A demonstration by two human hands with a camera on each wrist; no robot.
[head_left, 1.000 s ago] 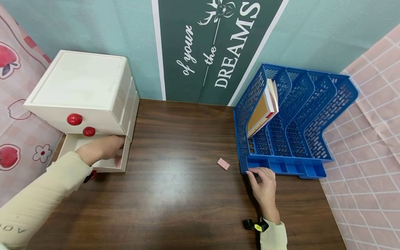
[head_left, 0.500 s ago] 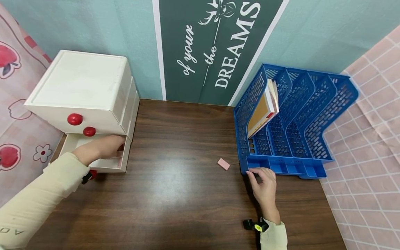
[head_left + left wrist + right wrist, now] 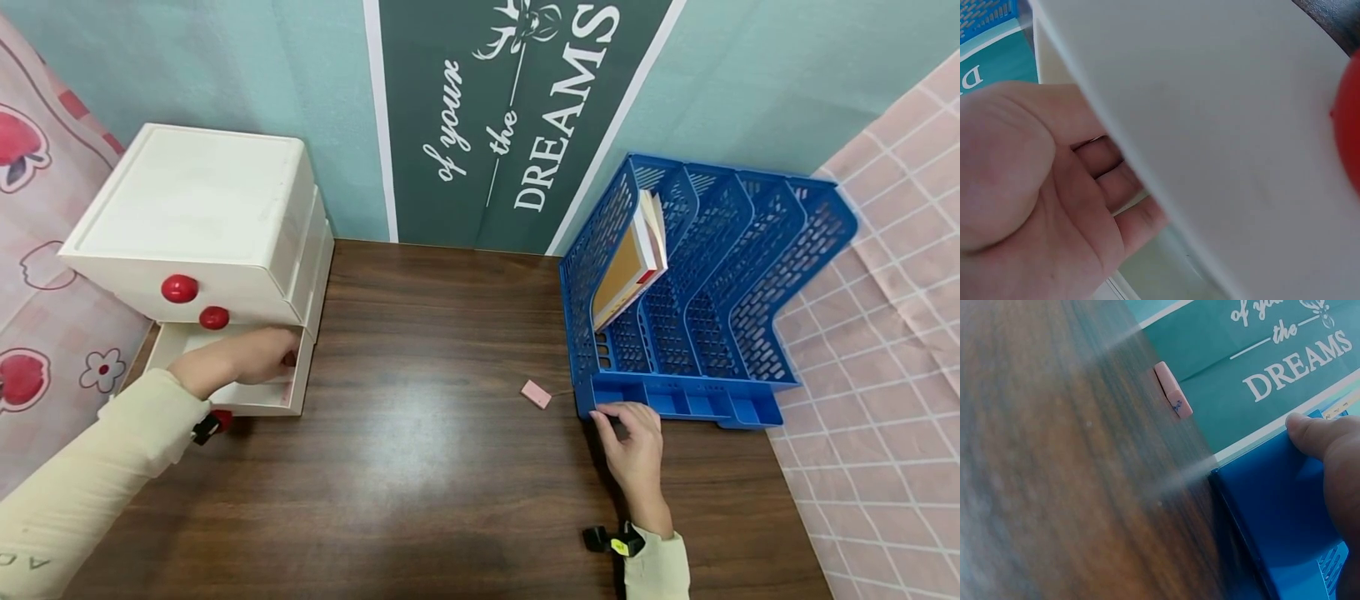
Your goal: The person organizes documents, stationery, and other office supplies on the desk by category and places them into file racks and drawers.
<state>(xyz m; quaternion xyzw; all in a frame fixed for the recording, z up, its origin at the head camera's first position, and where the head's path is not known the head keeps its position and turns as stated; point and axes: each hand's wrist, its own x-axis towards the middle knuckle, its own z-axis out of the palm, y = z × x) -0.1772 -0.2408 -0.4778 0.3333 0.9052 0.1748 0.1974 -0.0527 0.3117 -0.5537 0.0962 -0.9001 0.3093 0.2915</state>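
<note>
My left hand [image 3: 255, 354] reaches into the pulled-out bottom drawer [image 3: 258, 408] of a white drawer cabinet [image 3: 183, 196]. In the left wrist view its fingers bend behind the drawer's front panel [image 3: 1191, 137], which hides the fingertips; I cannot tell what they hold. My right hand [image 3: 633, 442] is at the front left corner of a blue file rack [image 3: 675, 383], pinching the front rim between thumb and fingers. In the right wrist view the thumb [image 3: 1310, 431] presses on the rack's edge. A pink eraser [image 3: 536, 394] lies on the table left of the rack.
A yellow-covered book [image 3: 626, 271] with white pages leans in the rack's leftmost slot. Small compartments [image 3: 701, 406] run along the rack's front. Red round knobs [image 3: 180, 288] stick out from the cabinet's drawers. Behind the brown table [image 3: 420, 467] hangs a teal cloth [image 3: 337, 108].
My left hand has shifted slightly inside the drawer, its forearm drawing a little left and down. The right hand, eraser and rack stay in place.
</note>
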